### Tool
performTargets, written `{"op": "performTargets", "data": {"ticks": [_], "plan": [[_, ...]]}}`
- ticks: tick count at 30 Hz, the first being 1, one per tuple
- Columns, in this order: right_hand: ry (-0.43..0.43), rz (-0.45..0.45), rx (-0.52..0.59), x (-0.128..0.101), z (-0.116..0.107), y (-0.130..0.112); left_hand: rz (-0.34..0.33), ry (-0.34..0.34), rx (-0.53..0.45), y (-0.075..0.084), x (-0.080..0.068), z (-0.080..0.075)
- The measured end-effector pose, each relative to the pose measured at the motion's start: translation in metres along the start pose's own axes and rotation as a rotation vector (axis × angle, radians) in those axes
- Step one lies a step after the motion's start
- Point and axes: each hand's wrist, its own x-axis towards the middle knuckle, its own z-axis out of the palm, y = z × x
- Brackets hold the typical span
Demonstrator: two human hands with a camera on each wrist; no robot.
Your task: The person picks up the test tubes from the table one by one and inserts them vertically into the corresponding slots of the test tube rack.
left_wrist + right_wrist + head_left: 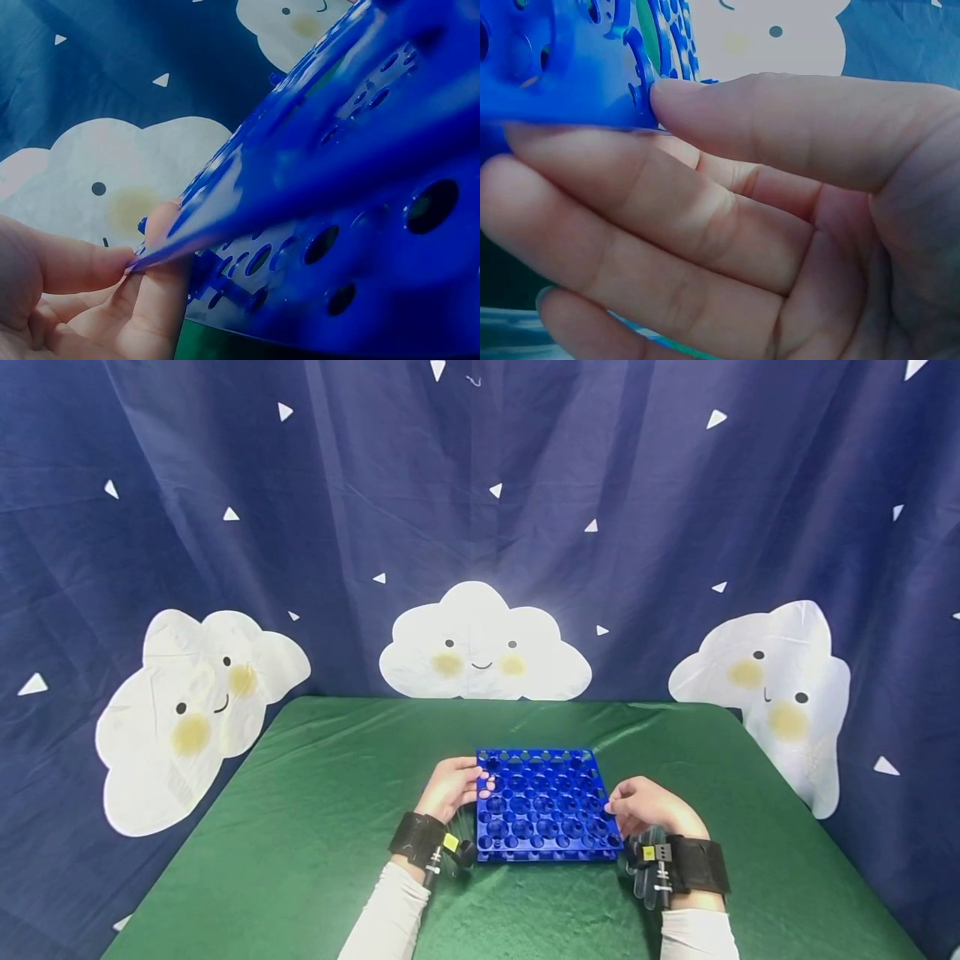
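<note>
A blue plastic test tube rack (536, 853), with rows of round holes, is between my two hands in the head view. My left hand (448, 787) grips its left side. In the left wrist view, the thumb (90, 266) and fingers pinch the edge of a rack panel (247, 195). On the opposite side, my right hand (647, 803) holds the rack's right edge. The right wrist view has the thumb (757, 124) on the edge of the holed panel (585, 97), with the other fingers extending beneath it.
Clear tube-like pieces (643, 887) lie by the right wrist, partly hidden by the wrist camera. More clear pieces show beside the left wrist. A green cloth (315, 860) covers the table, and a dark blue curtain (480, 535) with smiling clouds hangs behind it.
</note>
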Motion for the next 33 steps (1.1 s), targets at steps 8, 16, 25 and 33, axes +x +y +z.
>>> {"op": "performTargets", "data": {"ticks": [8,16,25,33], "plan": [[0.010,0.024,0.004,0.001,0.000,0.000,-0.026,-0.031,0.019,0.000,0.000,-0.002],[0.027,0.036,-0.009,0.000,0.000,-0.001,-0.042,-0.047,0.117,0.005,-0.002,-0.011],[0.025,0.026,-0.010,0.000,0.000,0.000,-0.021,-0.046,0.173,0.024,-0.010,-0.043],[0.027,0.024,-0.013,0.000,0.001,-0.001,-0.009,0.064,0.238,0.037,-0.024,-0.082]]}}
